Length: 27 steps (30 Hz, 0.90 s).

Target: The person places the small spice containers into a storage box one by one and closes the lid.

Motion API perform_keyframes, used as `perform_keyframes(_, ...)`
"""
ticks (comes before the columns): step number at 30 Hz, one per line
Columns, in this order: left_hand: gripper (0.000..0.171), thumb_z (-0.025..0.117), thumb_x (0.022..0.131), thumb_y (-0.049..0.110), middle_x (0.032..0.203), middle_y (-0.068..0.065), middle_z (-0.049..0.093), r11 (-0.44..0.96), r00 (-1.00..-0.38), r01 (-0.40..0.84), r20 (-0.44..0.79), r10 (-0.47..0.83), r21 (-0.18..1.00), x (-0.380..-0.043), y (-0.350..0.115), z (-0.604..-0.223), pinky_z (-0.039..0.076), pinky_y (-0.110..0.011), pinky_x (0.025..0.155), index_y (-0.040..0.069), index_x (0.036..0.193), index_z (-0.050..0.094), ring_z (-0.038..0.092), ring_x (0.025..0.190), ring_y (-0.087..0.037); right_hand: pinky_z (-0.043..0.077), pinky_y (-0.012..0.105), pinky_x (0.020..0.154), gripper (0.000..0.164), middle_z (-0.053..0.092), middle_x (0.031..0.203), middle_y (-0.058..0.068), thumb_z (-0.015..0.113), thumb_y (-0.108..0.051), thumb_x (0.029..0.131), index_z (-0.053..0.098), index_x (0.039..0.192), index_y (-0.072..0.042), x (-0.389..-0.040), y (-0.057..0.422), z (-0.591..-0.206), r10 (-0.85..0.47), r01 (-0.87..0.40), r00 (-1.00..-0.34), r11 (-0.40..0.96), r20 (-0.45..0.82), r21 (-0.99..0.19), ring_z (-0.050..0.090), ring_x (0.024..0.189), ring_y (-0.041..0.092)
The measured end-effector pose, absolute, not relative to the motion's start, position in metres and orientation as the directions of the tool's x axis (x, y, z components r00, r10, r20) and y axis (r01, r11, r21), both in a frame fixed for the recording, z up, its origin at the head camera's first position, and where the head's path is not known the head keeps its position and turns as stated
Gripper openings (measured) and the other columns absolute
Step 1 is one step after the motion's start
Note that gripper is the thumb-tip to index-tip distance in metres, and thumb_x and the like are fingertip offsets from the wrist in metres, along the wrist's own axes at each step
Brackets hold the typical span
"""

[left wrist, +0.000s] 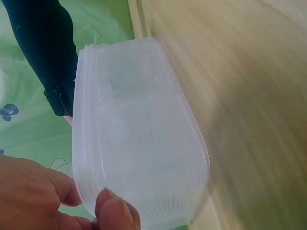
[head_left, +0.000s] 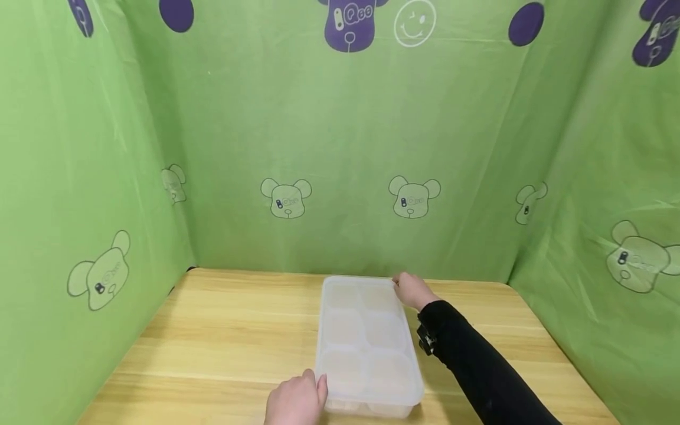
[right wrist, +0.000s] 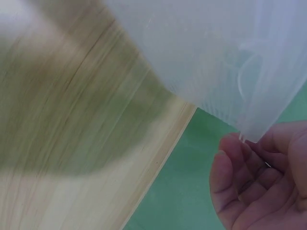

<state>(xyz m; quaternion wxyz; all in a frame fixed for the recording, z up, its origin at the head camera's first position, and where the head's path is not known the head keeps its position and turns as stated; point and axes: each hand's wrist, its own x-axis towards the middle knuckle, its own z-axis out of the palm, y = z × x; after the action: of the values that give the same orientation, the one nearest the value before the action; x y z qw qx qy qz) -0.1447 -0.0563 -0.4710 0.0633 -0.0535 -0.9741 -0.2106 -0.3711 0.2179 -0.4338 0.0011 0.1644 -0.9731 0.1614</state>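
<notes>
A translucent white plastic food container [head_left: 390, 409] with a frosted lid [head_left: 366, 342] stands lengthwise on the wooden table. Six rounded compartments show through the lid in two columns. At the near left corner my left hand [head_left: 297, 398] pinches the lid's rim; the left wrist view has its thumb [left wrist: 115, 211] against the container's side wall [left wrist: 144, 120]. My right hand [head_left: 413, 290] reaches to the far right corner. In the right wrist view, its fingers [right wrist: 232, 148] and thumb pinch the corner of the rim [right wrist: 254, 129]. The lid lies over the whole container.
The wooden table [head_left: 239, 330] extends on both sides of the container. Green curtains with bear prints [head_left: 350, 130] enclose its back, left and right. A black sleeve [head_left: 478, 360] with a dark wrist device [head_left: 427, 341] crosses over the table's right part.
</notes>
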Motion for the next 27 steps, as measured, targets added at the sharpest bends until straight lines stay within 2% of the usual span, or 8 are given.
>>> perform_keyframes(5,0.041,0.048,0.101,0.037,0.063,-0.008,0.055,0.891,-0.987,0.143,0.126,0.098,0.430,-0.148,-0.061,-0.468,0.048,-0.046,0.051,0.003,0.081,0.059,0.058,0.058,-0.032,0.034,0.033,0.063,0.028,0.032,0.062,-0.001,0.048,-0.003,0.098,0.049,0.071,-0.008,-0.370,0.224,-0.436,-0.302,-0.301,-0.952,0.893,0.050,-0.336,0.036,0.059,0.017)
perform_keyframes(10,0.039,0.048,0.101,0.034,0.064,-0.008,0.054,0.872,-0.988,0.150,0.095,0.120,0.466,-0.152,-0.069,-0.462,0.047,-0.046,0.051,0.003,0.081,0.058,0.059,0.059,-0.033,0.027,0.030,0.057,0.035,0.026,0.060,-0.003,0.050,-0.005,0.096,0.033,0.066,-0.014,-0.365,0.231,-0.438,-0.253,-0.246,-0.967,0.898,0.028,-0.366,0.028,0.055,0.014)
perform_keyframes(15,0.036,0.049,0.102,0.031,0.061,-0.004,0.048,0.852,-0.989,0.147,0.064,0.133,0.503,-0.158,-0.077,-0.456,0.042,-0.039,0.046,0.006,0.076,0.055,0.052,0.054,-0.025,0.029,0.030,0.056,0.031,0.030,0.061,-0.002,0.053,-0.006,0.093,0.037,0.067,-0.013,-0.358,0.239,-0.437,-0.229,-0.228,-0.973,0.903,0.039,-0.363,0.032,0.055,0.015)
perform_keyframes(19,0.035,0.049,0.101,0.029,0.060,-0.001,0.044,0.841,-0.991,0.129,0.042,0.125,0.525,-0.165,-0.084,-0.455,0.038,-0.035,0.045,0.009,0.074,0.053,0.044,0.052,-0.019,0.028,0.029,0.054,0.034,0.029,0.060,-0.004,0.055,-0.009,0.091,0.035,0.064,-0.015,-0.352,0.246,-0.437,-0.204,-0.202,-0.978,0.919,0.028,-0.340,0.029,0.054,0.013)
perform_keyframes(27,0.034,0.048,0.103,0.027,0.054,0.003,0.051,0.829,-0.996,0.078,0.003,0.091,0.554,-0.188,-0.094,-0.454,0.038,-0.032,0.045,0.009,0.076,0.056,0.048,0.048,-0.016,0.026,0.027,0.051,0.040,0.023,0.055,-0.006,0.057,-0.013,0.086,0.030,0.057,-0.018,-0.334,0.262,-0.432,-0.177,-0.164,-0.984,0.917,-0.002,-0.363,0.020,0.049,0.010)
